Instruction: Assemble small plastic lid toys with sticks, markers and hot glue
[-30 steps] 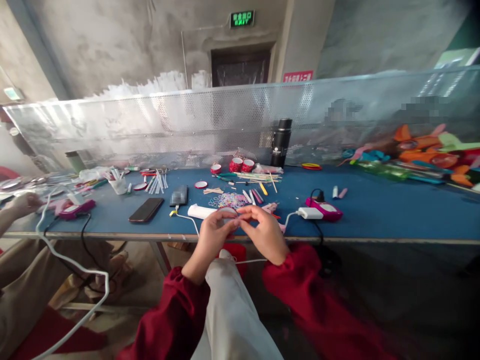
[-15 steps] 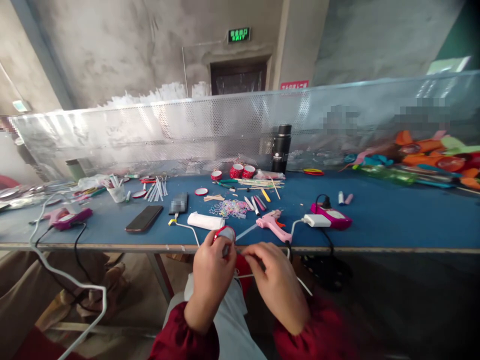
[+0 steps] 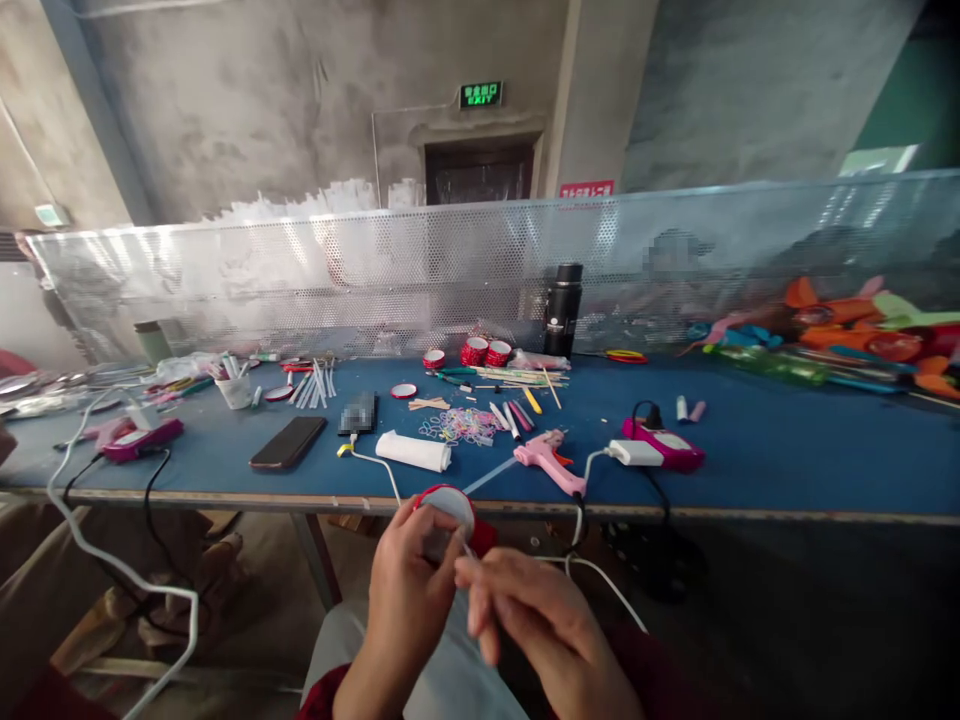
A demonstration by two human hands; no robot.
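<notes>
Head view showed your left hand (image 3: 409,600) pinching a small red-rimmed round disc (image 3: 448,507) over your lap, just short of the blue table's edge (image 3: 225,492). Your right hand (image 3: 536,625) sat just beside it, fingers (image 3: 480,600) loosely curled and blurred; you could not tell whether they pinched anything. Beyond your hands, the pink glue gun (image 3: 546,456) lay at the table edge, its white cable (image 3: 600,580) trailing down past your right wrist. I judged that cable a snag risk: a sweep of the right hand could drag the gun off. The disc, held only by fingertips, might have slipped to the floor.
</notes>
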